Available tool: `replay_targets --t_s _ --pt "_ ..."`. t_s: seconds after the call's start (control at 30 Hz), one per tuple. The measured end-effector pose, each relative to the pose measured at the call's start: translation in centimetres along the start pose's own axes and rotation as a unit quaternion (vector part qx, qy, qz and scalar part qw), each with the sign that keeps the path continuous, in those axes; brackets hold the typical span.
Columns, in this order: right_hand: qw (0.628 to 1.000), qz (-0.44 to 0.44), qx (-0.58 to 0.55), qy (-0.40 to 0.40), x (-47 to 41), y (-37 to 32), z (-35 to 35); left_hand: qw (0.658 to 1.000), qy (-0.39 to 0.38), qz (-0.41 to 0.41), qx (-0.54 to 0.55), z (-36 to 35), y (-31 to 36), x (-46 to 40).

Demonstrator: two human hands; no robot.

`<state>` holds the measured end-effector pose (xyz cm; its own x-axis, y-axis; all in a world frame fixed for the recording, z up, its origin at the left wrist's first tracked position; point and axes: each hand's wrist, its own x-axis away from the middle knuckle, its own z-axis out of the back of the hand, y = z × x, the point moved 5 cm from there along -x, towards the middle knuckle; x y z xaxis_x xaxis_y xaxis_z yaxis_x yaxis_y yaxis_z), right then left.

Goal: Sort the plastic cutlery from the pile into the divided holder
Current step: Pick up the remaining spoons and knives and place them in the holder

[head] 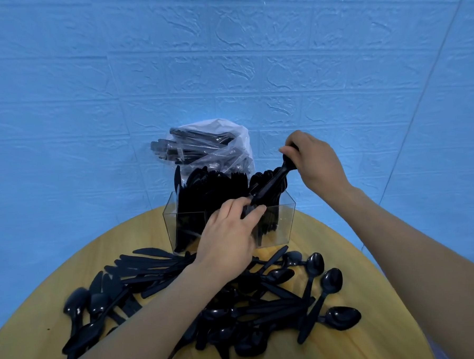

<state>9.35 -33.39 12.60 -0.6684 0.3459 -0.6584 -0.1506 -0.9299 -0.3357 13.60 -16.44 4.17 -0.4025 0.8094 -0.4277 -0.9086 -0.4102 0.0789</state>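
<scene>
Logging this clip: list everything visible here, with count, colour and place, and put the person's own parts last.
divided holder: one, clear, at the table's far edge, packed with upright black cutlery.
held cutlery: a black bunch, exact count unclear, slanting over the holder's right part.
cutlery pile: many loose black spoons and knives, uncounted, on the near tabletop.
plastic bag: one, clear, behind the holder, with more black cutlery inside.
table: one, round, yellow wood.
wall: blue, embossed brick pattern, behind everything.
left hand: in front of the holder, fingers at the bunch's lower end.
right hand: grips the bunch's upper end.
</scene>
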Motion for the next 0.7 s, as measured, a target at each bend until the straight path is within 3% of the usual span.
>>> replay_targets --t_s 0.27,0.7 --pt "1.0 0.023 0.005 0.015 -0.1 -0.2 1.8 1.0 0.004 -0.003 0.014 -0.2 -0.2 0.3" --pt "0.989 0.016 0.144 -0.039 4.2 -1.7 -7.1 1.0 -0.007 -0.02 0.023 -0.3 -0.1 0.3"
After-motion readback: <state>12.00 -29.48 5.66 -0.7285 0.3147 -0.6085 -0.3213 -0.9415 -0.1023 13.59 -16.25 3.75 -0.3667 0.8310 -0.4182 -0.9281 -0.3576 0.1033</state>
